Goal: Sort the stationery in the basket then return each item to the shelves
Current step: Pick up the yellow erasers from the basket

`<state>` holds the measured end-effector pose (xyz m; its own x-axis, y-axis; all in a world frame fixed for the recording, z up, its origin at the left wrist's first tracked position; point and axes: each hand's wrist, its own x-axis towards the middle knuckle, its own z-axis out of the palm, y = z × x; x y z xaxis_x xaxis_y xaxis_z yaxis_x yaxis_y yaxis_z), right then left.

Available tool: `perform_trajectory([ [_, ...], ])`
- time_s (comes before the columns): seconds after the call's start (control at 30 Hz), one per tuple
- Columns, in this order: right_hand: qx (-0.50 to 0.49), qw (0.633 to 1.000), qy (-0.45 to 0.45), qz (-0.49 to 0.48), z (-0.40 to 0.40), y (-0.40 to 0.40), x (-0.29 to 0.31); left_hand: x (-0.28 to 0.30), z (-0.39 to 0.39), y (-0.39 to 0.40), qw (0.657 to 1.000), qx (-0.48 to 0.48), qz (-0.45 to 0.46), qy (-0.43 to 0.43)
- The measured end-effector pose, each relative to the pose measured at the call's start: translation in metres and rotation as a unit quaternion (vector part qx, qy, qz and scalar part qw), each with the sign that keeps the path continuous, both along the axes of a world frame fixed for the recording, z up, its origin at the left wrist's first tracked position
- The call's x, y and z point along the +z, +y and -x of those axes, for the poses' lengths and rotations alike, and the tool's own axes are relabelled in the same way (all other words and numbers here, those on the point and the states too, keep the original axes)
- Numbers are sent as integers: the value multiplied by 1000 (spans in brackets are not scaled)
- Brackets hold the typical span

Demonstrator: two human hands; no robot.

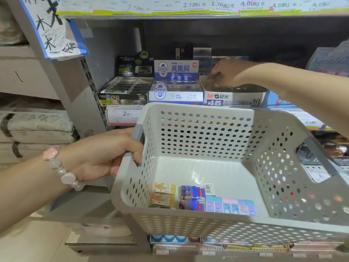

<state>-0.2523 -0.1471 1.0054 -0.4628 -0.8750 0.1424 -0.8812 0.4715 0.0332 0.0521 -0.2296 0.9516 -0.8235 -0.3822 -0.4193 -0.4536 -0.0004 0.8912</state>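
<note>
At the middle of the view hangs a pale perforated basket (205, 140), held up in front of the shelves (143, 16). The left hand (105, 154), coming in from eight o'clock with a bead bracelet (62, 171) on its wrist, has its fingers curled round the grey handle (137, 135) on the basket's left rim. Along the near edge of the basket floor, toward six o'clock, lie small packs in a row: two orange erasers (164, 193), two blue erasers (191, 197) just beside them, then a line of pastel erasers (231, 206) touching side by side. The right hand (224, 72), reaching in from three o'clock, hovers blurred over the open eraser box (233, 100) marked 4B at one o'clock on the shelf; whether its fingers hold anything I cannot tell. Left of that box stand a blue-and-white box (175, 91) and a black box (122, 93), with a price tag (123, 114) reading 2.00 below.
</note>
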Motion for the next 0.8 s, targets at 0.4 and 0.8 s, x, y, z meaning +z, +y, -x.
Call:
perform_trajectory([
  [0.4, 262, 960, -78, -62, -147, 32, -50, -5, 3, -3, 1000, 17, -9, -3],
  [0.8, 205, 935, -146, -249, -154, -8, -138, -6, 6, -5, 999, 8, -44, 11],
])
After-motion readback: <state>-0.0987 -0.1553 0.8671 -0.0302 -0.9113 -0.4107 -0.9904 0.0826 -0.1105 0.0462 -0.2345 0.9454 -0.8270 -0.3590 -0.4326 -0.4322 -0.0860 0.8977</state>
